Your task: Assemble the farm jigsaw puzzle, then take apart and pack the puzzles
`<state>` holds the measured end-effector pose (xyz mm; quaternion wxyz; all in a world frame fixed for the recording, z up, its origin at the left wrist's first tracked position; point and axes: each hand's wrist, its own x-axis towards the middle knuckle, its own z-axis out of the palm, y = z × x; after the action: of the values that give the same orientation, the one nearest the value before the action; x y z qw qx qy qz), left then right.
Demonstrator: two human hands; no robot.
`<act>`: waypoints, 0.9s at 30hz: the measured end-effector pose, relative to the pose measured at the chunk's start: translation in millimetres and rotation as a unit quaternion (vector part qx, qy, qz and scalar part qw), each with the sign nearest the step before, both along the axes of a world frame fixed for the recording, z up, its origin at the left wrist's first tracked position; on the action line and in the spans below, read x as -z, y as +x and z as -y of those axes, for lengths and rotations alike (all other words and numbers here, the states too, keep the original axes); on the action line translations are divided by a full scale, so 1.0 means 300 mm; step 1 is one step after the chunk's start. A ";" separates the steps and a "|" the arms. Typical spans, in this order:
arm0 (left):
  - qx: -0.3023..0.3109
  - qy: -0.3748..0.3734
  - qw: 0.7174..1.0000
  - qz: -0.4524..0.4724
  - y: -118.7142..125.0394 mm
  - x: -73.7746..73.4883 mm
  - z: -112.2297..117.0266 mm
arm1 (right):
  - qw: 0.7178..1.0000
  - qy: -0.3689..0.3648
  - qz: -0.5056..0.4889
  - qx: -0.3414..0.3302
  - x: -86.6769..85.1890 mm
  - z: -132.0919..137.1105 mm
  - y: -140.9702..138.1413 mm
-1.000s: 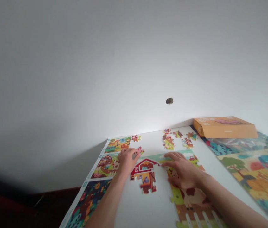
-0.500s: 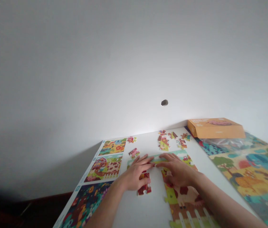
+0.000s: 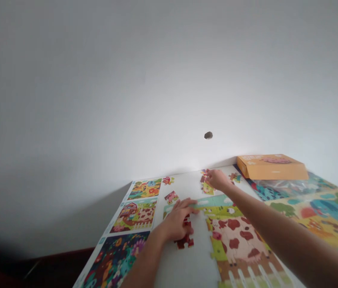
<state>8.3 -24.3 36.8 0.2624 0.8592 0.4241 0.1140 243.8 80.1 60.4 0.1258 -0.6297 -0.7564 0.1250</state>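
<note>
My left hand (image 3: 181,219) lies with its fingers stretched over the left part of the farm puzzle. Red barn pieces (image 3: 184,241) show beneath and below it. To the right, the joined cow section (image 3: 241,240) lies flat, with a green and sky-blue strip (image 3: 215,203) along its top. My right hand (image 3: 218,180) has its fingers curled together at the loose puzzle pieces (image 3: 207,189) near the wall. Its fingertips are on a small puzzle piece, partly hidden by the hand. A pink pig piece (image 3: 171,197) sits just beyond my left hand.
A barn piece (image 3: 168,181) and a brown-green piece (image 3: 235,177) lie near the wall. At the left is a picture sheet (image 3: 134,216) with several scenes. An orange box (image 3: 273,168) stands back right, beside a clear plastic bag (image 3: 289,185) and an animal puzzle (image 3: 315,212).
My right hand has moved from the puzzle's top strip out to the loose pieces by the wall, and its fingers have closed. The left hand stays on the puzzle's left part.
</note>
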 end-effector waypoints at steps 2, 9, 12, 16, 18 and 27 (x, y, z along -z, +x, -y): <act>0.015 0.006 1.000 0.003 -0.003 0.002 0.009 | 1.000 0.006 0.024 -0.001 0.011 -0.073 0.006; 0.045 0.017 0.998 0.029 -0.023 0.014 0.013 | 0.996 -0.014 0.085 -0.023 0.070 -0.207 0.024; 0.046 0.016 0.998 0.042 -0.029 0.018 0.010 | 0.995 -0.021 0.092 -0.020 0.077 -0.243 0.027; 0.044 0.028 0.997 0.054 -0.028 0.015 0.017 | 0.996 -0.031 0.085 -0.013 0.076 -0.260 0.029; 0.041 0.044 0.996 0.060 -0.026 0.012 0.022 | 0.997 -0.036 0.074 -0.001 0.070 -0.258 0.034; -0.197 0.295 0.926 0.127 -0.071 0.025 -0.038 | 0.996 0.005 -0.066 0.066 -0.063 -0.127 -0.025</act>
<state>-12.9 -12.9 29.3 0.0206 0.7755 0.4948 0.3915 236.3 118.4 79.2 0.1868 -0.6677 -0.7039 0.1542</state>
